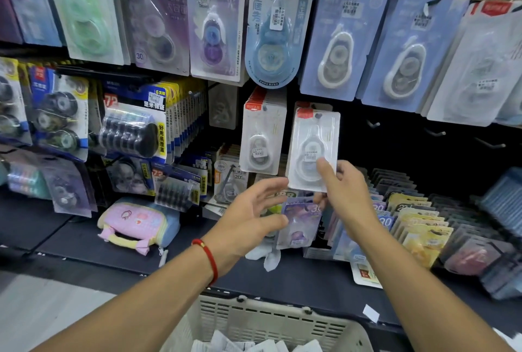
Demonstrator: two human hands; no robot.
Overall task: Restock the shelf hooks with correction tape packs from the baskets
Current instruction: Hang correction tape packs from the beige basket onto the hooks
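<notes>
Shop pegboard [395, 137], "CORRECTION TAPE" cards above; right hand [346, 190] fingers pinching white pack [310, 148], left hand [254, 210] fingers apart.

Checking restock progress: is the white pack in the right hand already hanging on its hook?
Cannot tell. The right hand pinches the white pack at its lower edge, upright before the shelf; its hook is not visible.

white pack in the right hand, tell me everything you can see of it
The white pack is a clear plastic blister on white card with a red label at its top corner. Inside sits a rounded white correction tape with a small price sticker. It is held upright, slightly tilted, against the dark shelf. The right hand pinches its lower edge; nothing else visibly touches it.
</notes>
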